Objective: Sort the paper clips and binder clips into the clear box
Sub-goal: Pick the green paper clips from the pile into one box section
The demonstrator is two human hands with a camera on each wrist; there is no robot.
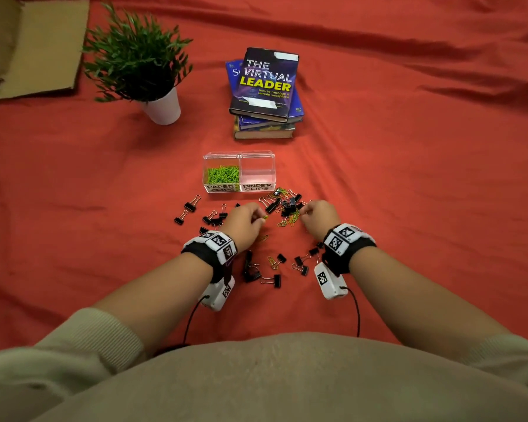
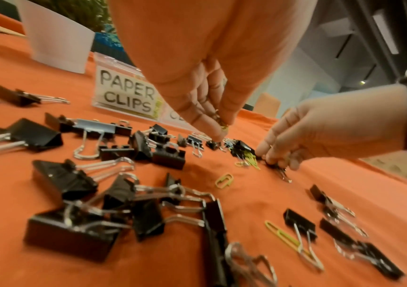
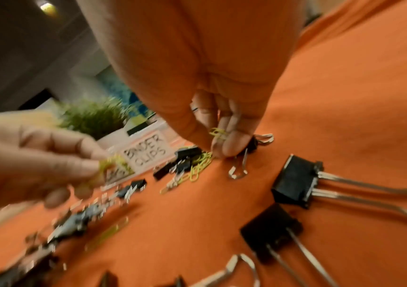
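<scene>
The clear box (image 1: 239,156) stands on the red cloth; its left half, labelled PAPER CLIPS (image 2: 126,94), holds green paper clips (image 1: 223,174), and its right half, labelled BINDER CLIPS (image 3: 148,153), looks empty. Black binder clips (image 1: 192,205) and green paper clips (image 1: 287,221) lie scattered in front of it. My left hand (image 1: 246,219) pinches green paper clips (image 1: 265,218) just above the cloth. My right hand (image 1: 316,216) is down at the mixed pile with green paper clips (image 3: 218,133) held in its curled fingers (image 3: 229,147).
A stack of books (image 1: 264,92) lies behind the box. A potted plant in a white pot (image 1: 162,108) stands at the back left, with cardboard (image 1: 43,47) beyond it. More binder clips (image 1: 272,280) lie between my wrists.
</scene>
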